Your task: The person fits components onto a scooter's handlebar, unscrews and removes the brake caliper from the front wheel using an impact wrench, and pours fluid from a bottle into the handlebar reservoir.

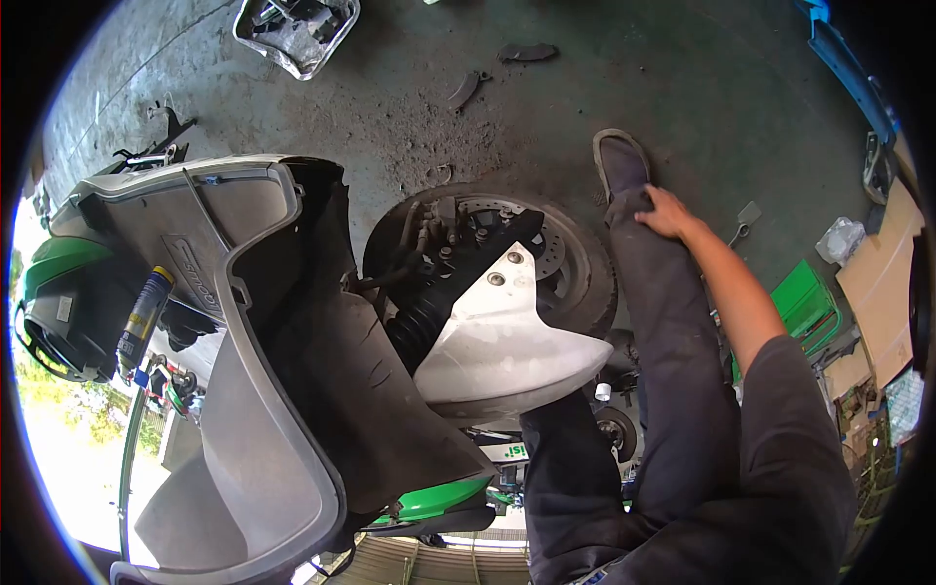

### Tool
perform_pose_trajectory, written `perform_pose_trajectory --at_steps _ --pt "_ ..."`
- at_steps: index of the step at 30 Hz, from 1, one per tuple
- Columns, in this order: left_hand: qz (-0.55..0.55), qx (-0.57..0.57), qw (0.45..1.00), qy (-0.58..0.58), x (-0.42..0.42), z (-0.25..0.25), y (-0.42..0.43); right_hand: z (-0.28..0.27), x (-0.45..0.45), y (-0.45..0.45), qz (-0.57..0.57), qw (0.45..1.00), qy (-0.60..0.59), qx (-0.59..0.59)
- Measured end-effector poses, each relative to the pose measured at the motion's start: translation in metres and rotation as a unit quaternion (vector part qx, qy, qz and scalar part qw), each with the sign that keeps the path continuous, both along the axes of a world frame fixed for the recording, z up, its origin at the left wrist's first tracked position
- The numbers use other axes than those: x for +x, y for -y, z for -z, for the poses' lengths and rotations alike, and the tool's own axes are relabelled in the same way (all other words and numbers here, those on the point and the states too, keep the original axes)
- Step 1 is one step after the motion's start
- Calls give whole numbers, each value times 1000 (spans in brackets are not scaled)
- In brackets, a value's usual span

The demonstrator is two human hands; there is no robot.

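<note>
My right hand is at the ankle of my outstretched leg, its thumb and fingers closed on the dark trouser leg just above the shoe. My left hand is out of the picture. Beside that leg is a scooter's front wheel with a brake disc. A brake caliper sits at the disc. The white mudguard covers part of the wheel and is held by two visible bolts. A black ribbed boot is partly hidden behind it.
Grey scooter bodywork fills the left side, with a spray can standing on it. Two curved dark pieces and scattered dirt lie on the floor. A metal tray holds parts. Green crates and cardboard are at right.
</note>
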State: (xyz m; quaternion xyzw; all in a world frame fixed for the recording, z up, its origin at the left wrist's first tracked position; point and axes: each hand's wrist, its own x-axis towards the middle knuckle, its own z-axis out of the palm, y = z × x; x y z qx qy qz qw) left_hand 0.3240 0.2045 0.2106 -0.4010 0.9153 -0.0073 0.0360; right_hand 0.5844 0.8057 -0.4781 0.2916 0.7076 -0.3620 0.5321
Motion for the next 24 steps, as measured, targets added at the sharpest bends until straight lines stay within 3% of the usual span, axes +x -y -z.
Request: perform_pose_trajectory --at_steps 4,6,12,20,22,24 --pt "3 4 1000 -2 3 -7 -3 -11 40 -2 108 991 11 -76" --pt "6 7 1000 -3 5 -10 -4 -22 49 -6 268 956 60 -106" --pt "15 32 999 -23 13 -25 -1 -73 61 -22 373 915 84 -126" --pt "39 87 991 -96 25 -71 35 -203 68 -69 303 948 76 -52" --pt "57 100 986 -123 25 -91 50 -244 71 -88 326 931 149 -72" --pt "82 115 977 -159 19 -113 67 -279 82 -105 312 936 150 -66"
